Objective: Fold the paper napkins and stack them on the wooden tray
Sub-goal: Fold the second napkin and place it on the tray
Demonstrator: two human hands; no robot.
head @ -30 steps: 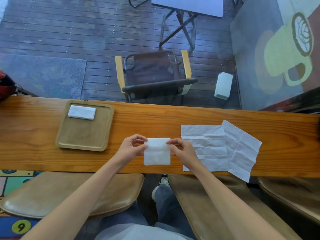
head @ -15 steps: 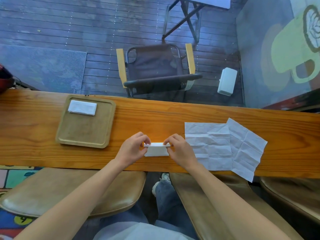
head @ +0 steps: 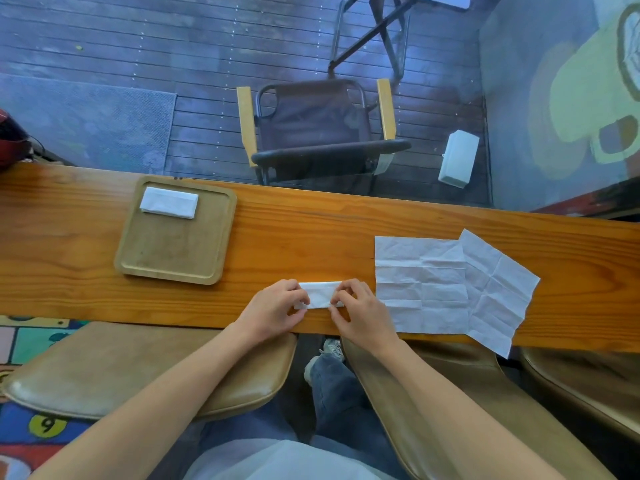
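A white paper napkin, folded into a narrow strip, lies flat near the front edge of the wooden counter. My left hand pinches its left end and my right hand pinches its right end. The square wooden tray sits to the left and holds one folded napkin in its far left corner. Two unfolded napkins lie to the right: one flat square napkin and an angled napkin partly under it, overhanging the counter's front edge.
Padded stools stand under the counter's front edge: a left stool and a right stool. Beyond the counter is a deck with a folding chair and a white box. A dark red object sits at the far left.
The napkin was a wider rectangle held up between both hands; it has been folded in half into a narrow strip and pressed down on the counter. Both hands stay at its ends.
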